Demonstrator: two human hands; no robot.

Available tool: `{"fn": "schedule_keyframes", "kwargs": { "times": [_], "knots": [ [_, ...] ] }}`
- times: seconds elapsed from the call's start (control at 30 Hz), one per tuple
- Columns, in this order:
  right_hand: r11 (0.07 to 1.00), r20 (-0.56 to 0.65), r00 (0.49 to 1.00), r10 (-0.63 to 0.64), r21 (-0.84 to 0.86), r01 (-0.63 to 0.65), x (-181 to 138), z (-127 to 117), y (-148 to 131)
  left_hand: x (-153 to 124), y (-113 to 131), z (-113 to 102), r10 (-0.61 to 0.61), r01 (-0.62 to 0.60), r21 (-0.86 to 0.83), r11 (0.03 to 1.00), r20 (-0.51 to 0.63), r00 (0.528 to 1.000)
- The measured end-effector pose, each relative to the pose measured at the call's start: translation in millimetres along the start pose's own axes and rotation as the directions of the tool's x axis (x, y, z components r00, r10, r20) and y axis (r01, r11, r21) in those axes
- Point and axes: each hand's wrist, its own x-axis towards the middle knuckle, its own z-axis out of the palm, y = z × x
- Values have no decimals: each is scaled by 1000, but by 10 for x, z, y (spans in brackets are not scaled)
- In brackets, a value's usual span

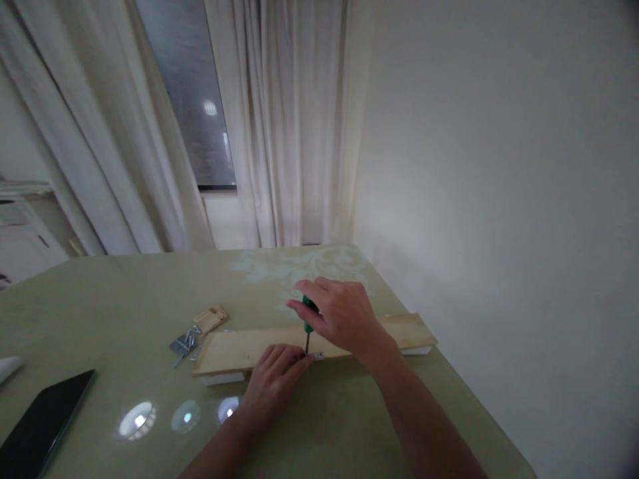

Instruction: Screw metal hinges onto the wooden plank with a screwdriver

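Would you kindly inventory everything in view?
table: one, green, foreground
board: one, tan, table's right side
blocks: two, white, under board
metal plate: one, silver, board's near edge
screwdriver: one, green-handled, upright over board
hardware: several, grey, left of board
wooden piece: one, tan, beside hardware
tablet: one, black, table's left
unclear object: one, white, left edge
window: one, dark, background
curtains: two, cream, flanking window
wall: one, white, right
cabinet: one, white, left
right hand: one, gripping screwdriver
left hand: one, against board
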Motion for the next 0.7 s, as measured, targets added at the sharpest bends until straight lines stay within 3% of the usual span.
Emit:
{"fn": "schedule_keyframes", "kwargs": {
  "times": [0.1,0.33,0.53,0.7],
  "knots": [
    [1000,8,1000,-16,-5,16,-15,-18,-33,-13,-14,21,-3,3,3,1000,8,1000],
    [983,-5,996,-89,163,89,-17,12,18,-37,-31,53,-16,16,-3,1000,34,999],
    [997,-57,998,-9,-73,5,-16,32,-26,-14,-18,39,-4,4,-1,1000,26,1000],
    [998,4,1000,10,-61,-10,-95,-112,-125,2,-13,27,-6,6,-2,1000,22,1000]
  ]
}}
